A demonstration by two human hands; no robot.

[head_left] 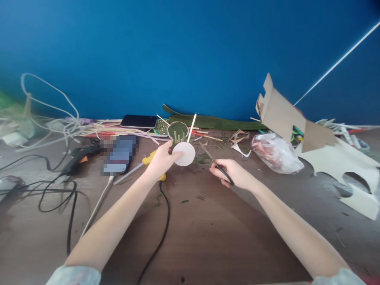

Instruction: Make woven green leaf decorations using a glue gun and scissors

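Note:
My left hand (162, 159) pinches a white paper disc (184, 153) above the brown table, its fingers closed on the disc's left edge. A thin wooden stick (191, 128) rises behind the disc. My right hand (233, 173) grips the black handles of a pair of scissors (213, 160), whose blades point up and left toward the disc without touching it. Just behind the disc stands a small round green woven piece (177, 130) with short upright strips.
A yellow glue gun (150, 159) with black cord lies under my left hand. Two phones (138, 120), a black glue gun (80, 155), cables, straws, a long green leaf (213, 122), a plastic bag (274, 152) and cut cardboard (341, 158) crowd the table against a blue wall.

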